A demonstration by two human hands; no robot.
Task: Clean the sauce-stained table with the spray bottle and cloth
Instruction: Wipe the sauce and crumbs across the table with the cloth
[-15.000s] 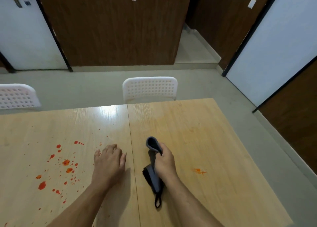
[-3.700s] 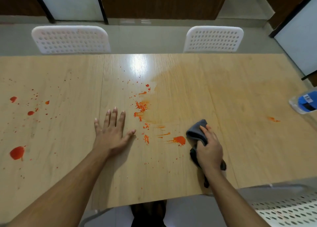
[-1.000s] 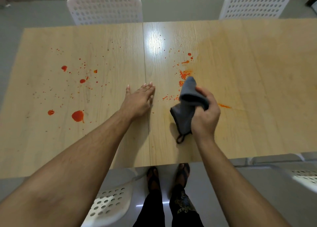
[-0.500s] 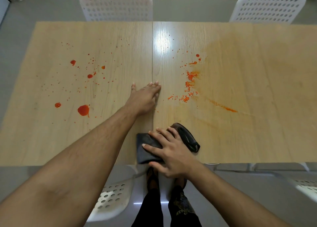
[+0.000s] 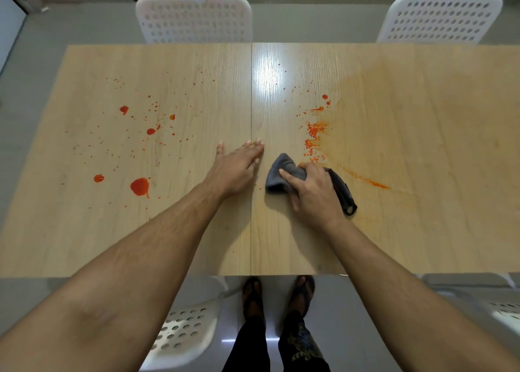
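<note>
- Grey cloth (image 5: 284,172) lies bunched on the table (image 5: 422,217) under your right hand (image 5: 312,194), just right of the seam between the two boards; your fingers are curled over it and press it down on the wood, with a dark strap end trailing out to the right.
- You look to be in the wiping step: the cloth sits just below a cluster of orange-red sauce crumbs (image 5: 312,135), and a thin sauce streak (image 5: 365,179) runs off to the right of your knuckles.
- Your next move, as I judge it, calls for pushing the cloth away from you, up through the crumbs and the small blots above them, with steady pressure so the sauce lifts rather than smears.
- Your left hand (image 5: 239,166) rests flat on the table, fingers spread and holding nothing, just left of the seam and close beside the cloth.
- Left of that hand the board is far from clean: a large red blot (image 5: 139,186), a smaller one (image 5: 98,178) near it, and scattered specks further up.
- The right board shows a faint orange film where sauce seems already spread thin; it probably needs another pass.
- No spray bottle shows in this view, so you cannot reach for it without looking round.
- Two white perforated chairs (image 5: 194,17) stand at the far edge, well clear of your wiping path; nothing else lies on the table to block the stroke.
</note>
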